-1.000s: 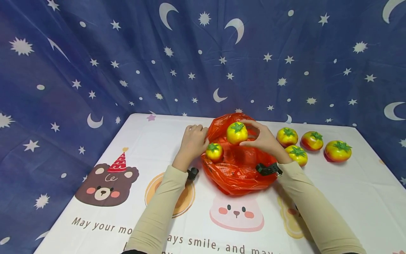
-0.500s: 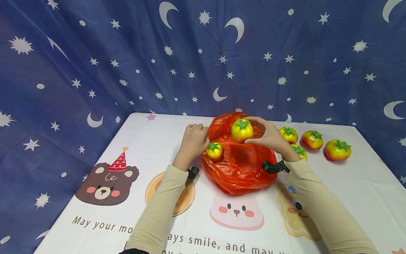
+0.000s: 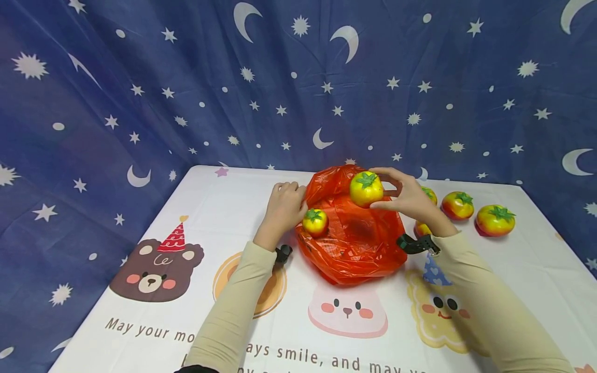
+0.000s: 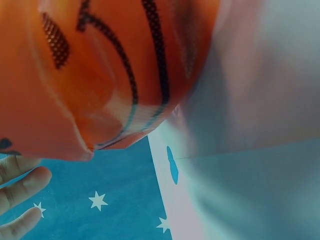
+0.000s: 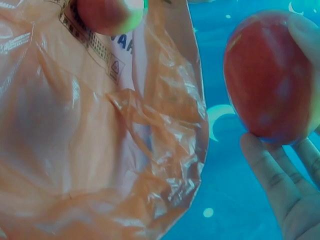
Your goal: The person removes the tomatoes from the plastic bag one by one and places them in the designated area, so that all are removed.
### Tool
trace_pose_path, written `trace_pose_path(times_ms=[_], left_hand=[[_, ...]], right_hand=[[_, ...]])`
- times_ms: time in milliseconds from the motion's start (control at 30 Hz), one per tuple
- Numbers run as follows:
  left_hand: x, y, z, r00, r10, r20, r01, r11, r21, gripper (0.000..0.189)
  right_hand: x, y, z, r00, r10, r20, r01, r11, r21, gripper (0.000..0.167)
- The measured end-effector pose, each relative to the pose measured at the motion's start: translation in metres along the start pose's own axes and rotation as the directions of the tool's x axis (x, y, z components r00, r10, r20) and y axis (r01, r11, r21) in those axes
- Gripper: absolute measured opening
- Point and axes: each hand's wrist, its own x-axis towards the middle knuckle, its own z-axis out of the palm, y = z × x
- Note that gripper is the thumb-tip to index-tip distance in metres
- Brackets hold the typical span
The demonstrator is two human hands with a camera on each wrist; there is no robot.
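Observation:
A red plastic bag (image 3: 354,259) stands with its mouth open in the middle of the table. My left hand (image 3: 285,204) grips the bag's left rim; in the left wrist view the bag (image 4: 110,75) hides part of its fingers (image 4: 27,187). Above the far right part of the bag, my right hand (image 3: 410,196) holds a yellow and red tomato (image 3: 366,190) with a green leafy top, between thumb and fingertips. From the right wrist the tomato (image 5: 270,75) shows its red underside, apart from the bag. Another tomato (image 3: 315,223) lies at the bag's left side, near my left hand.
Right of the bag are several more tomatoes: one (image 3: 457,205), another farther right (image 3: 495,220), and two partly hidden behind my right wrist. A printed white cloth (image 3: 242,191) covers the table. A blue star-patterned curtain (image 3: 261,124) hangs behind it.
My right hand has moved right and slightly upward with the tomato, from over the bag's middle toward its far right side. The left hand and the bag stay nearly still.

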Motion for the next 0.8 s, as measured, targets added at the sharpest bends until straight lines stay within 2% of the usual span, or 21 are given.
trace_pose_path(times_ms=[433,800], left_hand=[[0.000,-0.001,0.002,0.999,0.016,-0.031,-0.016,1.000,-0.005,0.011],[0.000,-0.001,0.001,1.000,0.004,-0.008,-0.004,1.000,-0.010,0.014]], right_hand=[[-0.009,-0.004,-0.017,0.999,0.047,-0.020,-0.049,0.993,-0.105,0.070],[-0.018,-0.010,-0.032,0.998,0.045,-0.050,-0.050,0.992,-0.116,0.071]])
